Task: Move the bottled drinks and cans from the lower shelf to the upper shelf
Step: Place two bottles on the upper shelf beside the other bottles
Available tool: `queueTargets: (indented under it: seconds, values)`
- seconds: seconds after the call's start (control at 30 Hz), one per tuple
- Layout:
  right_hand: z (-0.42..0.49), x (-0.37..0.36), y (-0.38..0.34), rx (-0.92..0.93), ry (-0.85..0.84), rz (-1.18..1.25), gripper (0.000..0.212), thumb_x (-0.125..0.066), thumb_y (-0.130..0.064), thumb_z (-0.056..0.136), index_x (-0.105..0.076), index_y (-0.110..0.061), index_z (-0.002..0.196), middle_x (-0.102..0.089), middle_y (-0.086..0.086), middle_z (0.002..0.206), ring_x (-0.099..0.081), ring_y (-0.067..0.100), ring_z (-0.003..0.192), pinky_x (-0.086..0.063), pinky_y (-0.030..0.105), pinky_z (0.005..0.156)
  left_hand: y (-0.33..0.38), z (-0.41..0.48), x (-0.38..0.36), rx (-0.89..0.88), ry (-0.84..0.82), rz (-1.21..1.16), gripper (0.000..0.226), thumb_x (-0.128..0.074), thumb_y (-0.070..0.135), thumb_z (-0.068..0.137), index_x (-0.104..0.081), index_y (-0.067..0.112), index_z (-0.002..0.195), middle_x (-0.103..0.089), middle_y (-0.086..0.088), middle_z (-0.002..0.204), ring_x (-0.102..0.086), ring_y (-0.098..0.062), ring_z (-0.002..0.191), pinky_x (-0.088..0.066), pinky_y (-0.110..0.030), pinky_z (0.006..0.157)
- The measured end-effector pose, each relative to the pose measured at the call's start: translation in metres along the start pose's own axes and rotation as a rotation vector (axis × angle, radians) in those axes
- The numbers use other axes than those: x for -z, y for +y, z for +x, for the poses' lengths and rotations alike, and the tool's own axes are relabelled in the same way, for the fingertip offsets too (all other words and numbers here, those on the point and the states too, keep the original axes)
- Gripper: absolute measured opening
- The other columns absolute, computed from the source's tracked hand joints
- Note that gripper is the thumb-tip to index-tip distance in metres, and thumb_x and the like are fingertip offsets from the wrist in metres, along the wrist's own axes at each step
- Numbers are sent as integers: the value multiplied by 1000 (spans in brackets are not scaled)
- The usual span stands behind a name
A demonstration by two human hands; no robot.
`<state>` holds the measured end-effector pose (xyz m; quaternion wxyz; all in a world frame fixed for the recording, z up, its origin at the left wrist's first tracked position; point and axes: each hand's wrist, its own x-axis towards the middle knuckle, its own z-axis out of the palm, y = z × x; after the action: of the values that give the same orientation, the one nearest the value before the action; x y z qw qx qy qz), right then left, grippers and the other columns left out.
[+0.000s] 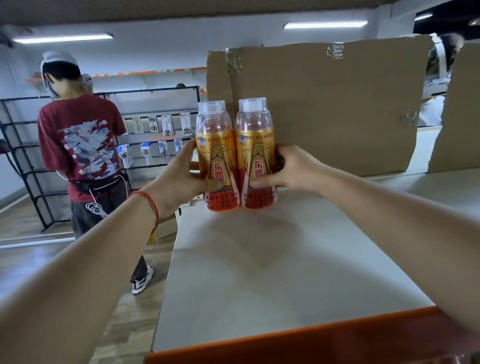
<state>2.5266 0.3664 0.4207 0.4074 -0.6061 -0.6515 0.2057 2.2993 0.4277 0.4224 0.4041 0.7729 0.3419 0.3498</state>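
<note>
Two bottled drinks with gold-and-red labels and clear caps stand upright side by side at the back of the pale upper shelf. My left hand grips the left bottle from its left side. My right hand grips the right bottle from its right side. The bottles touch each other and their bases sit on the shelf top, just in front of a cardboard sheet. The lower shelf is out of view.
A large cardboard sheet stands behind the bottles, another cardboard piece at the right. An orange shelf edge runs along the front. A person in a red shirt stands at left before a black rack of hanging goods.
</note>
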Motion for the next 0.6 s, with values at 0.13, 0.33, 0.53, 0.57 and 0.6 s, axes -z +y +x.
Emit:
queueTargets:
  seconds: [0.13, 0.33, 0.53, 0.57, 0.6]
  values:
    - [1, -2, 2, 3, 9, 7, 56, -89, -26, 67, -63, -23, 117, -71, -5, 114, -66, 15, 107, -52, 41, 98, 1, 1, 1, 8, 12, 36, 90, -79, 1, 78, -31, 31, 147, -60, -4, 117, -63, -24, 109, -55, -48, 93]
    - [0, -3, 4, -3, 25, 17, 54, -89, -24, 67, -61, -24, 114, -71, -4, 113, -65, 16, 107, -52, 41, 99, 3, 0, 0, 19, -2, 45, 91, -77, -1, 79, -28, 31, 148, -60, -1, 113, -60, -21, 111, -54, -42, 89]
    - [-8, 0, -6, -31, 11, -1, 50, -87, -24, 70, -61, -25, 114, -69, -11, 105, -65, 12, 104, -51, 31, 96, -2, -2, -1, 28, 37, 10, 89, -79, 0, 77, -32, 30, 147, -58, -2, 119, -63, -19, 107, -51, -50, 97]
    - [-11, 2, -8, -45, 12, -14, 49, -86, -26, 72, -62, -26, 113, -68, -13, 103, -64, 11, 103, -50, 28, 93, -4, -1, 1, 35, 42, 1, 90, -80, 1, 76, -32, 29, 147, -58, -3, 121, -63, -19, 107, -51, -51, 98]
    - [-15, 3, -9, -56, 13, -26, 49, -86, -27, 72, -62, -24, 115, -68, -14, 102, -64, 9, 103, -49, 25, 91, -6, -3, 1, 39, 37, -2, 91, -81, 2, 76, -32, 28, 148, -57, -3, 123, -64, -19, 107, -51, -51, 98]
